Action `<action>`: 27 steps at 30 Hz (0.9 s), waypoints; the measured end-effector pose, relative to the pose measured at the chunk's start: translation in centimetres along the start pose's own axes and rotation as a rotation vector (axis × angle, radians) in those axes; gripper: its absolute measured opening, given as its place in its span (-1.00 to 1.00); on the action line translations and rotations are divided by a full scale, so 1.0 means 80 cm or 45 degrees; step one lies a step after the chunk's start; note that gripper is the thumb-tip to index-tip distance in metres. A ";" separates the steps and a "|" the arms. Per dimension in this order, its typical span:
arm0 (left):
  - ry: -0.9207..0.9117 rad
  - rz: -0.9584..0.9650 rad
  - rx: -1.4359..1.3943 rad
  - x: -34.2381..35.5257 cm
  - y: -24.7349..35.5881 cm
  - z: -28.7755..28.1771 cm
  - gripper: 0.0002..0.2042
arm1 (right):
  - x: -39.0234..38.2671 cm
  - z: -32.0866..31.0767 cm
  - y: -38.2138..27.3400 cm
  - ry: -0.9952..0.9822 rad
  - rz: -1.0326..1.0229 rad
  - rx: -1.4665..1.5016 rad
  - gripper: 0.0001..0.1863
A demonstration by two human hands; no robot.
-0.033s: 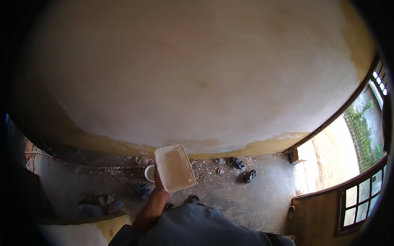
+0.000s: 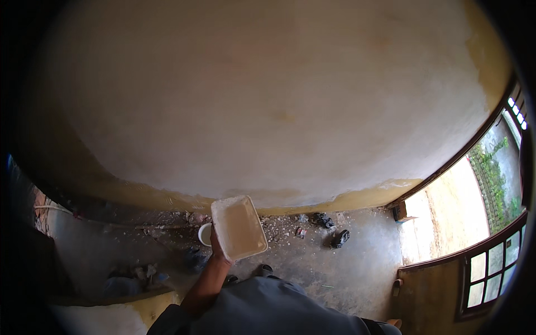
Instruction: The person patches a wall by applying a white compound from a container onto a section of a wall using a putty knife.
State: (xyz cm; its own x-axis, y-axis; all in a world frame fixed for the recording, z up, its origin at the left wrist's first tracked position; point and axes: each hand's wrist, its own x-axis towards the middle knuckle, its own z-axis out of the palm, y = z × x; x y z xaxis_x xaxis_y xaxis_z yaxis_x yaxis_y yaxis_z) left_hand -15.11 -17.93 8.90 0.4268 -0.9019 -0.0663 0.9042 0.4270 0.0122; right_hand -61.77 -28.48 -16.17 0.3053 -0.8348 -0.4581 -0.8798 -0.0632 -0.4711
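Observation:
My left hand (image 2: pixel 218 252) is closed round the left side of a shallow, pale rectangular tub (image 2: pixel 240 228), its fingers partly hidden behind it. The tub is tilted so that its inside faces me. Whitish smears coat its inner walls, and the bottom looks beige. In front of it rises a wall (image 2: pixel 268 123) with a large whitish coat and yellowish bare margins along the bottom and sides. I cannot make out my right hand; the right side of my grey clothing hides that area.
Beside the tub, a white bucket (image 2: pixel 205 235) stands on the grey floor among pale crumbs. Crumpled black plastic bags (image 2: pixel 339 239) lie to the right, before a bright doorway (image 2: pixel 446 218). A low wall (image 2: pixel 111 318) and a heap of rubble (image 2: pixel 139 273) are at lower left.

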 end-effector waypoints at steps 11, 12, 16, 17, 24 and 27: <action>-0.005 -0.330 0.049 0.010 0.035 0.023 -0.45 | -0.013 -0.159 -0.313 0.741 -0.384 1.091 -0.95; -0.026 -0.357 0.045 0.014 0.033 0.029 -0.44 | -0.020 -0.183 -0.361 0.662 -0.503 1.176 -0.94; -0.031 -0.328 0.121 -0.002 0.042 0.048 -0.37 | -0.098 -0.244 -0.577 0.366 -0.747 1.056 -0.72; -0.015 -0.331 0.110 -0.005 0.039 0.052 -0.37 | -0.110 -0.243 -0.610 0.276 -0.731 1.047 -0.65; -0.077 -0.270 0.139 -0.009 0.034 0.040 -0.33 | -0.105 -0.185 -0.675 0.431 -0.770 -0.004 -0.57; -0.159 -0.241 0.105 -0.016 0.036 0.033 -0.36 | -0.105 -0.165 -0.674 0.456 -0.879 -0.080 -0.65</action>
State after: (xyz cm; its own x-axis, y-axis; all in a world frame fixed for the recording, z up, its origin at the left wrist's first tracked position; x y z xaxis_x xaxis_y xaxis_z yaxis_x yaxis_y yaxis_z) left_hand -13.04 -15.71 11.64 0.2440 -0.9685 0.0491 0.9644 0.2477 0.0928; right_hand -21.67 -25.24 23.02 0.6643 -0.7203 0.1997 -0.5558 -0.6547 -0.5123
